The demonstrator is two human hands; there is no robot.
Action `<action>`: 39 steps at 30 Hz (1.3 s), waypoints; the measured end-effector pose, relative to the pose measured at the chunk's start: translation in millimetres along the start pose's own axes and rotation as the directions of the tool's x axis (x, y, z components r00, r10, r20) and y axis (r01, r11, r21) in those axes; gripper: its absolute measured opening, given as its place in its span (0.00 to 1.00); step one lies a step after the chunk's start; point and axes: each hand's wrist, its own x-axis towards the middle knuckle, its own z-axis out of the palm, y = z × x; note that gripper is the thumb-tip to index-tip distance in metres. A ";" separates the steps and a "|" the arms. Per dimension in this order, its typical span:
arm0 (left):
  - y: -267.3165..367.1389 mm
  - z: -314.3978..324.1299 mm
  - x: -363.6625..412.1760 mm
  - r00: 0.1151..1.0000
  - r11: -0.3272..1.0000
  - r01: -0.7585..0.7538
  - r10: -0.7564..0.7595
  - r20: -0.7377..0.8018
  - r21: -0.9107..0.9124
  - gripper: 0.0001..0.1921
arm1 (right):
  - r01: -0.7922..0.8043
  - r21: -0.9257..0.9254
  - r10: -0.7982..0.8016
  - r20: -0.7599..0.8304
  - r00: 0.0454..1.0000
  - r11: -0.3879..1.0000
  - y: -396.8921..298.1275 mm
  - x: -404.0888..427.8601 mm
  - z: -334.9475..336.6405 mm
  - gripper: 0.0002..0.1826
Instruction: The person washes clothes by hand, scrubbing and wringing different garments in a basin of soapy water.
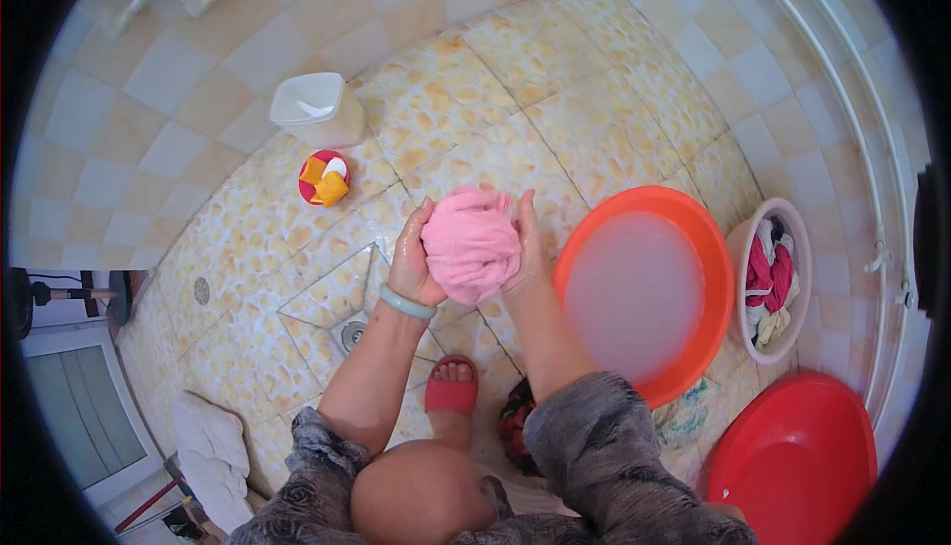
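A bunched, wet-looking pink cloth point(473, 244) is held up between my two hands, above the tiled floor. My left hand point(416, 262) cups it from the left, a pale green bangle point(407, 301) around that wrist. From the other side my right hand point(529, 251) presses against the cloth, thumb pointing up. Most of the fingers are hidden beneath the bundle. Just right of my right forearm stands an orange basin point(719, 300) of cloudy, whitish water point(631, 292).
Beyond the orange basin, a pale pink tub point(802, 322) holds crumpled clothes point(773, 270). A red basin point(802, 456) sits at lower right. A small red dish point(304, 190) with soap-like pieces and a white plastic container point(327, 114) are at upper left. A floor drain point(353, 333) lies below my left hand.
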 end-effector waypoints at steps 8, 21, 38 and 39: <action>-9.7 -22.7 5.0 0.983 0.969 0.170 -0.154 -0.102 0.181 0.35 | 0.342 -0.894 -0.446 0.191 0.875 0.288 -56.5 -4.6 103.4 0.07; 6.2 -30.0 -4.9 0.994 0.987 0.038 -0.053 0.093 0.156 0.34 | 0.808 -0.060 0.447 0.808 0.384 -0.586 62.5 -87.7 62.9 0.11; -1.6 -16.4 19.6 0.937 0.883 -0.338 0.346 0.035 0.325 0.13 | 0.131 -0.570 -0.261 -0.152 0.953 0.811 -9.8 27.8 -12.0 0.16; 1.3 -20.4 14.4 0.947 0.919 -0.314 0.321 0.013 0.238 0.12 | 0.119 -0.562 -0.248 -0.158 0.956 0.818 4.7 15.5 0.1 0.16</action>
